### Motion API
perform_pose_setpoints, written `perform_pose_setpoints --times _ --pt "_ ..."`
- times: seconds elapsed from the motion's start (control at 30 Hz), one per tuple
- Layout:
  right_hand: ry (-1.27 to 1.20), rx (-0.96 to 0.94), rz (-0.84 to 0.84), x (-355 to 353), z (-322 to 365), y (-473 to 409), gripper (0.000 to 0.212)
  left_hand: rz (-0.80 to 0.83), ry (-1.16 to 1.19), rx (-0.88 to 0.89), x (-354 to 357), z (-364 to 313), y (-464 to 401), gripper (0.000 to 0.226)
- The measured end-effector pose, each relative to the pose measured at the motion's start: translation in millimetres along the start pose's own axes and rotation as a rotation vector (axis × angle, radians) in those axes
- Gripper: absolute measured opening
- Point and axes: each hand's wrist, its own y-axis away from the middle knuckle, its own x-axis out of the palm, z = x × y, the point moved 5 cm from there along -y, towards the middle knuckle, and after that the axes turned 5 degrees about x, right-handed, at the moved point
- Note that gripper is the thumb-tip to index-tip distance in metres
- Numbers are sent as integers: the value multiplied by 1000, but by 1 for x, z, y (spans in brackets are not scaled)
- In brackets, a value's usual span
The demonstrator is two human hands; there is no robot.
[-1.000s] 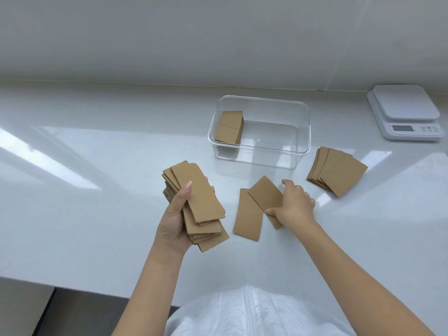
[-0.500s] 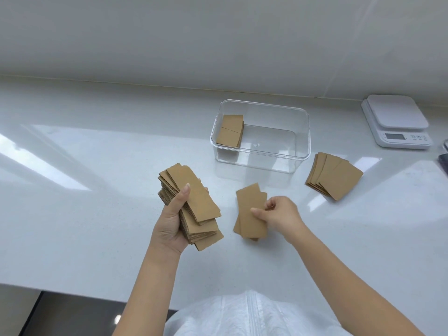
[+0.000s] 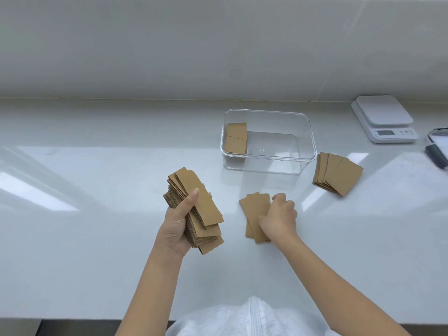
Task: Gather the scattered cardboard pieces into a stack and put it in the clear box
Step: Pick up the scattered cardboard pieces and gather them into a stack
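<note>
My left hand (image 3: 178, 225) grips a thick, uneven stack of brown cardboard pieces (image 3: 196, 209) above the counter, thumb pressed on top. To its right, my right hand (image 3: 278, 218) is closed on two overlapping cardboard pieces (image 3: 255, 213) lying on the counter. The clear box (image 3: 308, 146) stands behind them with a small cardboard stack (image 3: 236, 139) in its left end. A fanned pile of several pieces (image 3: 337, 173) lies to the right of the box.
A white kitchen scale (image 3: 385, 120) sits at the back right against the wall. A dark-edged container (image 3: 438, 149) shows at the right border. The white counter (image 3: 97, 190) runs left, with its front edge near my body.
My right hand pulled the two loose pieces together into an overlapping pair and now covers their right side. The left hand's stack stayed about where it was.
</note>
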Motion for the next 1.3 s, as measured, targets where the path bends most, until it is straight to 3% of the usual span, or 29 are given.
perform_pose_setpoints --times 0.13,0.37,0.43,0.53,0.6,0.7,0.77,0.9,1.0,1.13,1.2,1.3 --pt "-63 66 0 8 3 5 59 11 -32 -19 -14 -12 1 54" --pt "-218 149 16 15 4 5 65 16 -64 -52 -29 -18 4 47" --pt "-132 148 7 18 6 9 67 16 -64 -58 -33 -19 3 50" --pt "21 110 -1 22 10 16 73 14 -64 -69 -37 -19 4 36" --pt "-30 91 8 24 12 16 66 15 -69 -71 -38 -19 4 31" --pt "-87 11 53 29 16 21 30 32 -79 -73 -39 -18 3 30" --pt "-299 16 157 28 18 30 16 49 -78 -87 -40 -19 2 29" --pt "-1028 -51 518 -3 45 61 17 154 -107 -121 -32 -21 0 41" --pt "-1090 -205 594 -22 68 81 15 272 -179 -125 -14 -19 1 57" --pt "-1106 -220 509 -19 71 89 18 404 -197 -107 18 -14 8 22" --pt "-1155 -192 498 -19 65 91 22 417 -213 -89 28 -14 11 21" --pt "-1236 -174 612 -17 57 96 41 436 -256 -62 39 -11 15 24"
